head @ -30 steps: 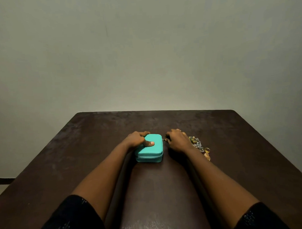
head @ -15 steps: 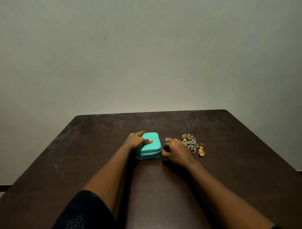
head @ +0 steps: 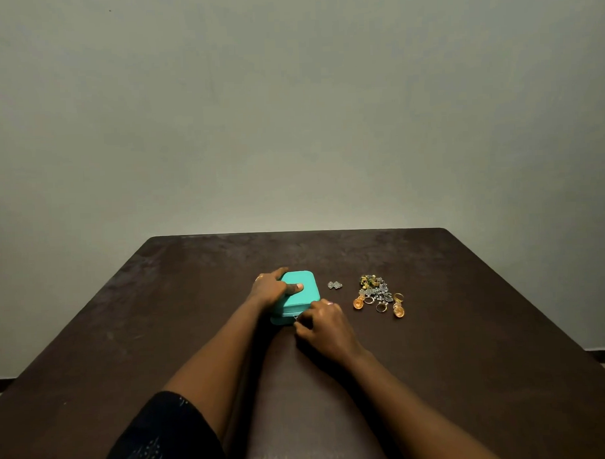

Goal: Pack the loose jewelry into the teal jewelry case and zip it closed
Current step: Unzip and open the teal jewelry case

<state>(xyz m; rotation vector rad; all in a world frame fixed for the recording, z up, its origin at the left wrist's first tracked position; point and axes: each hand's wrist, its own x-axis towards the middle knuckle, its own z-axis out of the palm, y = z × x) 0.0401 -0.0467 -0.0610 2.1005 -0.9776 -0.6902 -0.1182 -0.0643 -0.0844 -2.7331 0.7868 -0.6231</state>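
Note:
The teal jewelry case (head: 305,296) lies closed in the middle of the dark table. My left hand (head: 272,287) grips its left side, with the thumb across the lid. My right hand (head: 320,326) is at the case's near right corner and pinches the small metal zipper pull (head: 296,319). A heap of loose jewelry (head: 378,293), silver and gold pieces with rings and orange earrings, lies on the table to the right of the case. One small silver piece (head: 334,285) lies apart, between the case and the heap.
The dark brown table (head: 161,337) spreads out on all sides of the case; its far edge meets a plain pale wall (head: 290,126). My black sleeve (head: 157,437) shows at the lower left.
My right hand has slid from the case's right side, around the corner, to its near edge, uncovering the small silver piece and the heap. The left hand stays on the case.

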